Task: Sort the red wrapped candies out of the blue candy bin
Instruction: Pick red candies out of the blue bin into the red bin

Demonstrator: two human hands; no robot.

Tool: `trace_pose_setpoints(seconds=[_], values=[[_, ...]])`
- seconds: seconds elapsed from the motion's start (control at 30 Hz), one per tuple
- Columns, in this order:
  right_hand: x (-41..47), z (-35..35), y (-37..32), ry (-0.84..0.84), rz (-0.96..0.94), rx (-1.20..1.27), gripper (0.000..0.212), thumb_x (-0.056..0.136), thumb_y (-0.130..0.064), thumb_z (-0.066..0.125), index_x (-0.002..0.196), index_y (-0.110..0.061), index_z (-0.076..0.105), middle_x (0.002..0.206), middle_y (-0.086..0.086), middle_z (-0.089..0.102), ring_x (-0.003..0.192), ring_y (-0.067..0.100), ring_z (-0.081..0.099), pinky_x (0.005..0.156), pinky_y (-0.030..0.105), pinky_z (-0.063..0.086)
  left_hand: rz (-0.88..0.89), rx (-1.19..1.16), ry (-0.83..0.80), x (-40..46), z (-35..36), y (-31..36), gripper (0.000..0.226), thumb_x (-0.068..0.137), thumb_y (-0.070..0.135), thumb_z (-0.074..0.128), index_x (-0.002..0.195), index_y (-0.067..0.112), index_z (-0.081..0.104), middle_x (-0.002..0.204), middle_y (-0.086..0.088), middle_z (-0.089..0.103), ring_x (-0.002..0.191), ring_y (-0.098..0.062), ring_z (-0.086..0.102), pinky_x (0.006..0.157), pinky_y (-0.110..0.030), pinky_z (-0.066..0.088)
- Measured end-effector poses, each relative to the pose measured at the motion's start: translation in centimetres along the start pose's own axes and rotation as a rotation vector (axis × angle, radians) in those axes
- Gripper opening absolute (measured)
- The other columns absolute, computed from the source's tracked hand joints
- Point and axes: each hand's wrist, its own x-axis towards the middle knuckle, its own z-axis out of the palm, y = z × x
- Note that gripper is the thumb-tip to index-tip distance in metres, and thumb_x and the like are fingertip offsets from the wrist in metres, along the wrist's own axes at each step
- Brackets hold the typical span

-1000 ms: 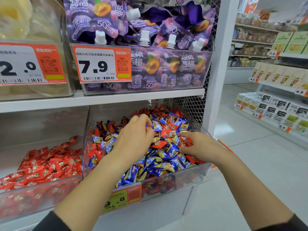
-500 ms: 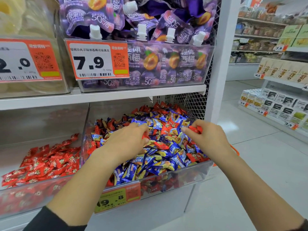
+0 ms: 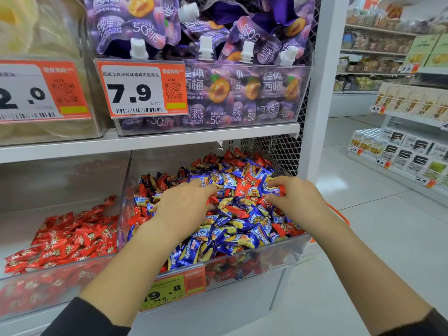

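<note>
Head | left hand (image 3: 184,209) curled in candies (image 3: 232,221) | right hand (image 3: 295,202) pinching red candy (image 3: 278,190)

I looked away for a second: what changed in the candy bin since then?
The right hand lifted off the pile pinching a red wrapped candy. The left hand slid slightly toward the front, gripping red candies. The mixed bin and the red bin stayed put.

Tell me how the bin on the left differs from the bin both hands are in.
The left bin holds only red wrapped candies; the right bin holds blue ones with red mixed in. The left bin's candies lie low, while the right bin's are heaped up high. The left hand and right hand are in the right bin; none touches the left bin. Both bins are clear plastic on the same shelf.
</note>
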Motion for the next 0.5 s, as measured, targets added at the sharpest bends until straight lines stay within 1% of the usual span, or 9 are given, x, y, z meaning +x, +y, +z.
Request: trace_pose_setpoints(seconds=[0.07,0.1,0.17,0.23,0.3,0.33,0.37,0.43,0.5], values=[[0.1,0.5,-0.2,-0.095,-0.018,-0.073,0.04,0.091,-0.039,0.061,0.128,-0.026,0.059,0.11,0.005,0.068,0.097,0.024,0.061,0.081,0.031,0.046,-0.039,-0.098,0.042,-0.2,-0.2,-0.1,0.03,0.099,0.044,0.042,0.126,0.033,0.046,0.112,0.004,0.052,0.096,-0.019,0.058,0.065,-0.031,0.047],[0.1,0.8,-0.2,-0.123,-0.031,-0.09,0.039,0.091,-0.039,0.06,0.128,-0.025,0.06,0.112,0.006,0.068,0.097,0.023,0.062,0.081,0.031,0.046,-0.064,-0.158,0.077,-0.3,-0.4,-0.2,0.029,0.099,0.045,0.041,0.123,0.031,0.047,0.107,0.006,0.051,0.092,-0.018,0.058,0.063,-0.03,0.044],[0.2,1.0,-0.1,-0.127,-0.042,-0.092,0.03,0.091,-0.036,0.061,0.118,-0.023,0.065,0.101,0.005,0.066,0.08,0.017,0.055,0.071,0.026,0.04,-0.089,-0.292,0.156,-0.4,-1.2,-0.1,0.028,0.098,0.044,0.041,0.121,0.03,0.049,0.1,0.008,0.046,0.087,-0.017,0.057,0.063,-0.029,0.041],[0.3,1.4,0.2,-0.094,-0.048,-0.082,0.019,0.089,-0.033,0.065,0.105,-0.022,0.065,0.099,0.005,0.058,0.074,0.014,0.046,0.067,0.024,0.032,-0.023,-0.415,0.181,-0.5,-2.1,0.4,0.026,0.097,0.04,0.046,0.119,0.031,0.056,0.107,0.01,0.048,0.091,-0.014,0.057,0.072,-0.031,0.046],[0.3,1.7,0.5,-0.036,-0.06,-0.032,0.011,0.087,-0.03,0.067,0.09,-0.022,0.061,0.102,0.004,0.057,0.075,0.014,0.047,0.065,0.025,0.031,0.119,-0.457,0.117,-0.7,-2.7,1.5,0.025,0.095,0.038,0.051,0.118,0.033,0.061,0.123,0.016,0.05,0.104,-0.009,0.056,0.086,-0.032,0.048],[0.2,1.7,0.6,0.009,-0.056,0.029,0.014,0.086,-0.027,0.068,0.083,-0.021,0.056,0.099,0.005,0.06,0.075,0.016,0.049,0.061,0.026,0.031,0.186,-0.45,0.06,-0.9,-2.8,2.1,0.026,0.095,0.037,0.052,0.119,0.034,0.062,0.126,0.018,0.052,0.109,-0.007,0.054,0.091,-0.033,0.047],[0.1,1.5,0.6,0.056,-0.04,0.103,0.018,0.086,-0.025,0.067,0.079,-0.018,0.052,0.095,0.005,0.063,0.074,0.018,0.052,0.059,0.028,0.033,0.232,-0.432,0.003,-1.0,-2.8,2.5,0.027,0.095,0.038,0.053,0.12,0.036,0.061,0.126,0.019,0.055,0.112,-0.006,0.054,0.092,-0.032,0.047],[0.0,0.9,0.2,0.143,-0.009,0.24,0.02,0.086,-0.023,0.063,0.078,-0.012,0.049,0.079,0.005,0.064,0.069,0.022,0.055,0.056,0.03,0.04,0.267,-0.369,-0.085,-1.2,-2.4,3.0,0.03,0.097,0.04,0.049,0.126,0.041,0.055,0.126,0.018,0.058,0.114,-0.008,0.054,0.088,-0.03,0.047],[-0.1,0.3,-0.5,0.185,-0.006,0.339,0.015,0.086,-0.019,0.06,0.081,-0.011,0.049,0.065,0.0,0.053,0.057,0.018,0.046,0.053,0.031,0.036,0.285,-0.298,-0.131,-1.2,-2.1,3.2,0.033,0.099,0.042,0.042,0.131,0.043,0.049,0.132,0.016,0.054,0.117,-0.012,0.053,0.086,-0.032,0.048]])
